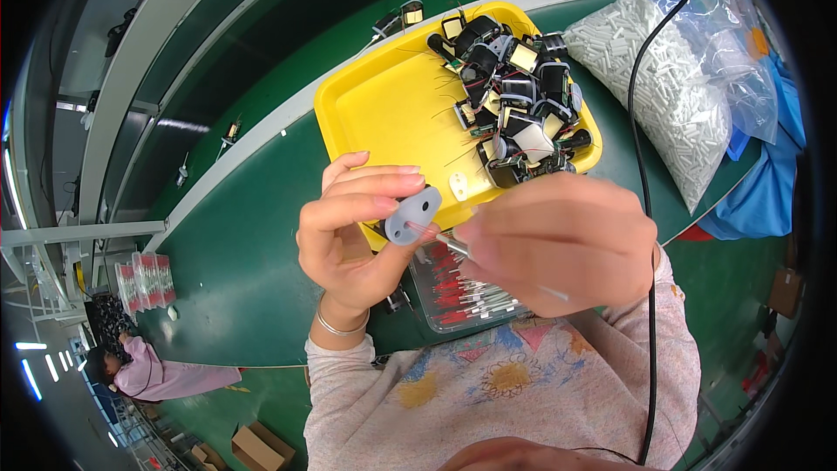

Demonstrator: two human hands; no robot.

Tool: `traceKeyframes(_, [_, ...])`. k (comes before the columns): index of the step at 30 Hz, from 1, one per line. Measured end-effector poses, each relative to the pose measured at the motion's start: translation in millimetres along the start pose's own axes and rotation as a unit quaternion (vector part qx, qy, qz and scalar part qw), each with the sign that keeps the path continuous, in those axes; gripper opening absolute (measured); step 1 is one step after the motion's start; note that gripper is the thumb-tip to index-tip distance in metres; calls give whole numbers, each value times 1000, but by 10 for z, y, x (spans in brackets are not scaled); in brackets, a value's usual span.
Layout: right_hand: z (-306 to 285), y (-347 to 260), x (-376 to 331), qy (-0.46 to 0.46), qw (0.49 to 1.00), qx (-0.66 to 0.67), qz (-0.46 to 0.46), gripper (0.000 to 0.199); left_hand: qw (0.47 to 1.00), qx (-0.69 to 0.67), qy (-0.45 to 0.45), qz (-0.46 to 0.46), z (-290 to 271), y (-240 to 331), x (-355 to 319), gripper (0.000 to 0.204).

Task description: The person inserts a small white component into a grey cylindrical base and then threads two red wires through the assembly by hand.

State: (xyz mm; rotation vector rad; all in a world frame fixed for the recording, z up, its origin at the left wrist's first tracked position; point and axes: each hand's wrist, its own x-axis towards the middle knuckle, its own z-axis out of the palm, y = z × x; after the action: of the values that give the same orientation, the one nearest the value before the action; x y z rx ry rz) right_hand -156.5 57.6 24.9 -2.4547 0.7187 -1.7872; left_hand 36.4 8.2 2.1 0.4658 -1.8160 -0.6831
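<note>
On the green bench, a yellow tray carries a heap of small black wound transformers; beside it lies a clear bag of white sleeves, and just below the tray a clear box of red-tipped wire pieces. A black cable hangs across the right side. The left hand is closed around a grey oval plate with a hole, pinching it between thumb and fingertips above the tray's near edge. The right hand is closed on a thin pin or wire, its tip at the plate; exactly what it is, I cannot tell. The step looks like fitting the pin to the plate, which calls for steady alignment. Far left, another person in pink sits by a long conveyor line.
</note>
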Motion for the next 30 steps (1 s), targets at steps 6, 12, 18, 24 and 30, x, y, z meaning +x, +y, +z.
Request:
traceKeyframes(6, [103,-17,48,46,995,-18,83,27,999,35,-33,20,-38,33,36,35])
traceKeyframes(12, [66,8,91,22,982,4,187,19,996,-68,-34,-46,15,50,37,34])
traceKeyframes(18, [64,-29,35,3,990,-62,127,23,978,-169,2,-120,10,139,-26,26])
traceKeyframes(24, [133,-29,32,13,990,-73,121,29,999,-36,19,-32,88,157,-118,21])
traceKeyframes(30, [149,36,23,18,984,42,175,24,978,-155,32,-136,60,199,-125,22])
